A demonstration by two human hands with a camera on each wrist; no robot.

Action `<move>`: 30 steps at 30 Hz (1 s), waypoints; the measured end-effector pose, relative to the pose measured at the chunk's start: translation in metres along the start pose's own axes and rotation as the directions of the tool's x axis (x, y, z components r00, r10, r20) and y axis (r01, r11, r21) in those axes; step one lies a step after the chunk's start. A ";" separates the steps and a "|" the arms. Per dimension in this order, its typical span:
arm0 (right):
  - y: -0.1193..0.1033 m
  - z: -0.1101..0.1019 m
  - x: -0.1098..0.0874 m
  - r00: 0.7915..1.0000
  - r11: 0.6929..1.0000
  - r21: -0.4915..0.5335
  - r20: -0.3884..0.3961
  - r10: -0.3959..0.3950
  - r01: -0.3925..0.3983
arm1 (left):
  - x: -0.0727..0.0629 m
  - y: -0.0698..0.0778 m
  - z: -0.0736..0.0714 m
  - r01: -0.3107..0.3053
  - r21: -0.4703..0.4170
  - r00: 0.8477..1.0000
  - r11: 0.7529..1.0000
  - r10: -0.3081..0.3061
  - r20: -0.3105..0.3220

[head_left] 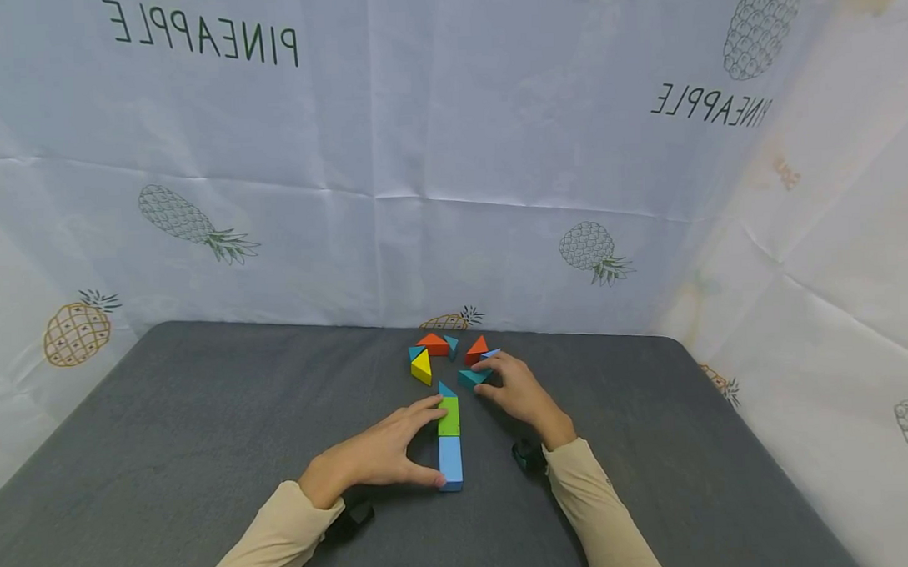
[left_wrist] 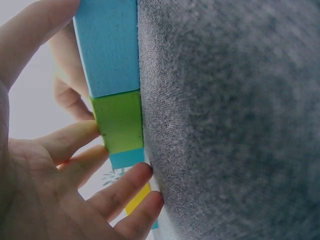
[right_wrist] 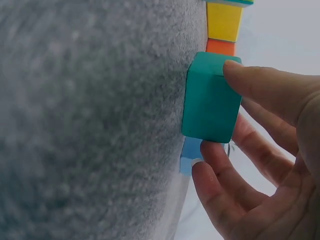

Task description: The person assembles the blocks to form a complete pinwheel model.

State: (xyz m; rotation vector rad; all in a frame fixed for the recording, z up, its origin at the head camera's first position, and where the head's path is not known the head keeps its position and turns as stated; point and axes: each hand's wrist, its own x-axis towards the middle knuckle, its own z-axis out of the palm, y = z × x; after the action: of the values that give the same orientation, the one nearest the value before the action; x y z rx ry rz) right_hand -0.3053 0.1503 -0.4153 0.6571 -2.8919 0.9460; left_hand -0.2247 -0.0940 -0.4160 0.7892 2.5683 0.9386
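Observation:
In the head view my left hand (head_left: 385, 446) lies along the left side of a row of blocks, its fingers spread. Its thumb touches the blue rectangular block (head_left: 450, 463) at the near end; fingertips rest on the green block (head_left: 449, 417). A blue triangular block (head_left: 446, 390) forms the row's far tip. My right hand (head_left: 519, 390) pinches a teal triangular block (head_left: 469, 378) between thumb and fingers. The right wrist view shows the thumb over an edge of this teal block (right_wrist: 211, 97), which sits close at the cloth.
Beyond the row lie a yellow triangular block (head_left: 422, 368), a red one (head_left: 433, 345), another red block (head_left: 476, 350) and small blue-teal pieces (head_left: 452, 344). The dark grey tabletop (head_left: 226, 408) ends at a pineapple-printed curtain (head_left: 453, 258). Dark wrist devices (head_left: 528, 456) sit under both wrists.

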 end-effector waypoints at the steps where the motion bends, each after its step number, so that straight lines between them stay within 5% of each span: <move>1: -0.001 0.000 0.000 1.000 1.000 0.000 0.001 -0.002 0.002 | 0.000 0.000 0.000 0.001 0.001 1.000 1.000 -0.001 0.000; 30: -0.010 0.006 -0.001 0.989 0.994 0.059 0.107 -0.100 0.094 | 0.000 0.001 0.000 -0.002 0.006 1.000 1.000 0.002 -0.006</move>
State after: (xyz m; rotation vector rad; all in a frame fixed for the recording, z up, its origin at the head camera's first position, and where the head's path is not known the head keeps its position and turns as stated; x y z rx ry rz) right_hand -0.2998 0.1397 -0.4151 0.8720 -2.9050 1.0093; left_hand -0.2248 -0.0933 -0.4156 0.7920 2.5769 0.9363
